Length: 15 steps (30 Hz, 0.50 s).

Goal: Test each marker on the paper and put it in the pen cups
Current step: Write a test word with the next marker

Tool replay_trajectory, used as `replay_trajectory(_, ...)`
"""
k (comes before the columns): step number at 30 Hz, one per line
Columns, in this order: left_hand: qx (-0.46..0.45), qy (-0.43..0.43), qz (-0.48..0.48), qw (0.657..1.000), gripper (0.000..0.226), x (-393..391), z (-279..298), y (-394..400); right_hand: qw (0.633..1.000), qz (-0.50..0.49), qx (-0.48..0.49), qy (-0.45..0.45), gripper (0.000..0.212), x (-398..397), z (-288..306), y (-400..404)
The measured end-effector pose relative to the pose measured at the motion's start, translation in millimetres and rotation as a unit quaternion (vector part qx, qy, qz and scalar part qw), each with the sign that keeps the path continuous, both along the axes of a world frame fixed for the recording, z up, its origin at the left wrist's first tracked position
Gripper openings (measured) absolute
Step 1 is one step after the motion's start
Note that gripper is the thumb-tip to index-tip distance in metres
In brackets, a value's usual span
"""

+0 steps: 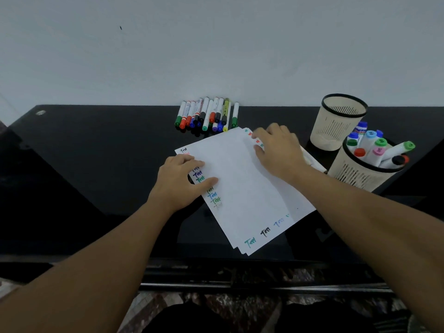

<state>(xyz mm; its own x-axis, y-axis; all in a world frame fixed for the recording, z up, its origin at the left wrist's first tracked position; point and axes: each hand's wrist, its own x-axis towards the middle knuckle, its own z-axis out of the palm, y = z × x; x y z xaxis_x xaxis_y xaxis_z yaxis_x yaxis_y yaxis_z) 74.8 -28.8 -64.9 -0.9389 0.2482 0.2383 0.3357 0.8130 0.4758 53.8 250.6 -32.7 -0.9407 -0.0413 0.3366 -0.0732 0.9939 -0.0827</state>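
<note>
Pressing down on a loose stack of thin white paper (240, 183), I keep both hands flat on it: my left hand (180, 183) lies on the stack's left edge with fingers straight, and my right hand (278, 150) rests on the far right corner, fingers loosely bent over the sheets' edges, gripping nothing I can make out. The sheets are fanned slightly askew, smooth and matte, with small handwritten test words in green, blue, black and red along the left margin and the near edge. The markers (207, 114) lie in a tight row at the back, just beyond the paper: slim white plastic barrels with coloured caps. To the right stand two cream, slotted plastic pen cups with black rims; the far cup (336, 123) shows no markers, while the near cup (360, 174) holds chunky markers with round coloured caps. The surface (96, 164) is glossy black, set against a plain pale wall (216, 44).
</note>
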Motion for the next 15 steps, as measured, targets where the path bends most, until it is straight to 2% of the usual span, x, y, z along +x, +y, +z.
replay_trajectory(10, 0.021, 0.027, -0.004, 0.999, 0.062, -5.6, -7.3, -0.1, 0.992, 0.030, 0.038, -0.117, 0.060, -88.2, 7.1, -29.0)
replay_trajectory(15, 0.019, 0.032, -0.005, 0.999, 0.059, -7.2, -8.3, 0.6, 0.992, 0.026, 0.038, -0.119, 0.051, -107.0, 2.9, -31.9)
